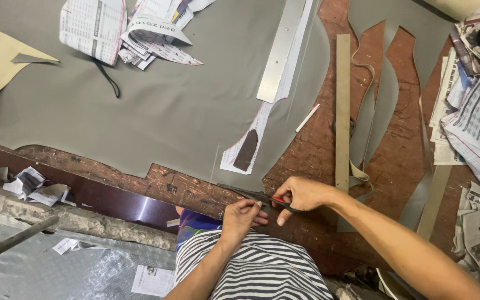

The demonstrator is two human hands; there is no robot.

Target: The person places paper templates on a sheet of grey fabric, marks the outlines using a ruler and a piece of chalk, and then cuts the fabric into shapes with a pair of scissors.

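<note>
A large sheet of grey-green material (pixel 168 105) lies spread over a worn wooden table (pixel 306 161). My right hand (pixel 301 194) grips the handles of dark scissors (pixel 251 194), whose blades point left into the sheet's near edge. My left hand (pixel 240 216) sits just below the blades at the table's front edge, fingers curled against the material there. A narrow paper pattern strip (pixel 254 139) with a dark patch lies on the sheet above the scissors.
A metal ruler (pixel 279 50) lies on the sheet, a wooden stick (pixel 343 111) and a white chalk pencil (pixel 307 118) to its right. Grey offcuts (pixel 384 105) and newspapers (pixel 473 111) cover the right side. Folded newspaper (pixel 134 30) sits at the top.
</note>
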